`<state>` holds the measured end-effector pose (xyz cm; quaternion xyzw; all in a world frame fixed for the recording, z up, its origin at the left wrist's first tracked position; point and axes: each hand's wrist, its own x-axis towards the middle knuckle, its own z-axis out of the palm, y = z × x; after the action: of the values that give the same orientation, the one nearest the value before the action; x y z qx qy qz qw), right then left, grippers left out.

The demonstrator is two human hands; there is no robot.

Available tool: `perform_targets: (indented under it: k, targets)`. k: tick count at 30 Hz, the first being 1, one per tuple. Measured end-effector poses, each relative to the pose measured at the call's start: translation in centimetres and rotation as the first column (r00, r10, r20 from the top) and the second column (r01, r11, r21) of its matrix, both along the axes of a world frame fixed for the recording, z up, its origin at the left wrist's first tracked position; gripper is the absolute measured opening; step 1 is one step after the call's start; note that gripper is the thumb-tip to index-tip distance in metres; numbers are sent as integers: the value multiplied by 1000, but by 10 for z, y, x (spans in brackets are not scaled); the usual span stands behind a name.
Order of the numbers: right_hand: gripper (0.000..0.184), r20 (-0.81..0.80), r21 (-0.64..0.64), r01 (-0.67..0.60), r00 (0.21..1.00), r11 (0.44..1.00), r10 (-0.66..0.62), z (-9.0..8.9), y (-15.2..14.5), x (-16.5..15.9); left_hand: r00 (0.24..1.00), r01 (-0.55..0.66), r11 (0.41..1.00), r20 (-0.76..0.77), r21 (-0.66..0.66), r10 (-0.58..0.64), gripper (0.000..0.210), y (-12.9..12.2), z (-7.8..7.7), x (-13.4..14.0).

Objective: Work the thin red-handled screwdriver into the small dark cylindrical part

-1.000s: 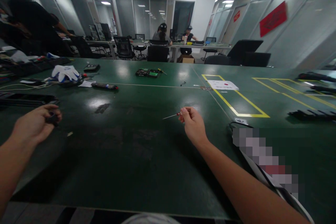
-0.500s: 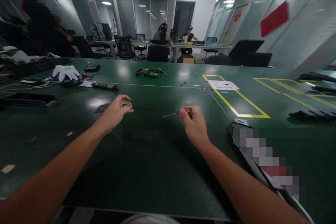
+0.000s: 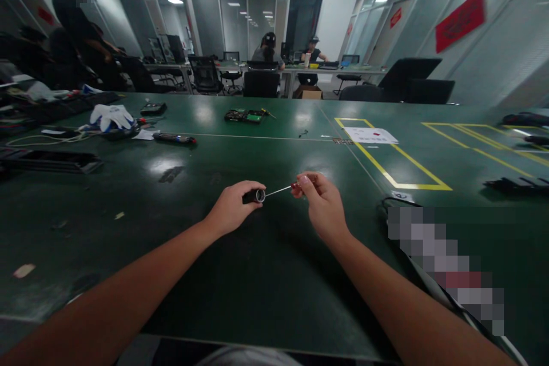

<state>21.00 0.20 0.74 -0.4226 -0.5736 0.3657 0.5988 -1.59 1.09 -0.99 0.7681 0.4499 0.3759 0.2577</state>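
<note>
Over the green table (image 3: pixel 261 297), my left hand (image 3: pixel 229 209) is closed on a small dark cylindrical piece (image 3: pixel 258 195) with a pale ring at its open end; its exact kind I cannot make out. My right hand (image 3: pixel 323 206) pinches the handle of a small screwdriver (image 3: pixel 281 189), which has a reddish handle and a thin metal shaft. The shaft points left, its tip at the ringed end of the dark piece. Whether the tip touches or enters it I cannot tell. My fingers hide most of the handle.
White gloves (image 3: pixel 111 118) and a dark tool with a red end (image 3: pixel 175 138) lie at the left. Farther back is an opened case with green parts (image 3: pixel 245 116). At right are a paper sheet (image 3: pixel 372 135) and a black-edged, blurred-out object (image 3: pixel 429 257). People are beyond the table.
My left hand has moved right and turned, bringing the dark piece up to the screwdriver tip. My right hand stays nearly in place, still holding the screwdriver.
</note>
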Motion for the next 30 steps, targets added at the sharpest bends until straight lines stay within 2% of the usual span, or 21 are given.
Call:
perform_targets:
  k: [5, 11, 14, 18, 21, 26, 30]
  targets:
    - [23, 45, -11, -11, 999, 1000, 11, 2, -2, -4, 999, 20, 999, 49, 49, -22, 40, -2, -2, 1]
    - [23, 87, -10, 32, 996, 999, -31, 0, -2, -4, 997, 0, 999, 72, 36, -3, 43, 0, -1, 1]
    - [22, 89, -13, -13, 996, 1000, 14, 0, -1, -2, 998, 10, 999, 69, 39, -13, 42, 0, -1, 0]
    - [20, 112, -32, -132, 985, 991, 135, 1, -3, -1, 998, -7, 998, 60, 58, 3, 43, 2, -3, -1]
    - [18, 94, -4, -192, 977, 981, 192, 1, -6, -3, 998, -17, 997, 61, 69, 13, 44, 3, -5, -1]
    - [30, 161, -6, -116, 980, 993, 116, 4, -11, -5, 998, 4, 999, 64, 53, -7, 43, 2, -5, 1]
    - [20, 132, -23, -43, 990, 999, 45, 6, -9, -3, 997, 3, 1000, 79, 29, -5, 44, 1, -2, 2]
